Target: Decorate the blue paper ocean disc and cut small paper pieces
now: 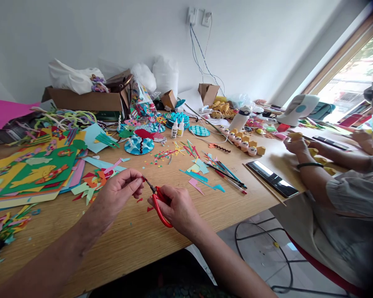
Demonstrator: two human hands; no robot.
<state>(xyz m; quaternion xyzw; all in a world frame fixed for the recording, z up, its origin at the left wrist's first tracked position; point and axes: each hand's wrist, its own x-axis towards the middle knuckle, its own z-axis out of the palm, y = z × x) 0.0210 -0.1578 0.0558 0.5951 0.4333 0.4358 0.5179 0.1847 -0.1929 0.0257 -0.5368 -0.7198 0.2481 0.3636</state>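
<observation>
My right hand (pixel 175 207) is closed around the red handles of a pair of scissors (pixel 161 211), whose dark blades point up and left. At the blade tips, the fingers of my left hand (pixel 122 188) are pinched on a tiny red piece, mostly hidden by the fingertips. Small red scraps (pixel 149 209) lie on the wooden table just beneath the hands. Left of my left hand is a pile of orange, green and red paper cuttings (pixel 93 180).
Stacked coloured paper (pixel 34 178) covers the left side. A blue disc with a red fish (pixel 139 145), glue bottles (pixel 174 129), pens (pixel 226 176) and a black phone (pixel 272 179) lie beyond. At right, another person's hands (pixel 296 147) hold yellow pieces.
</observation>
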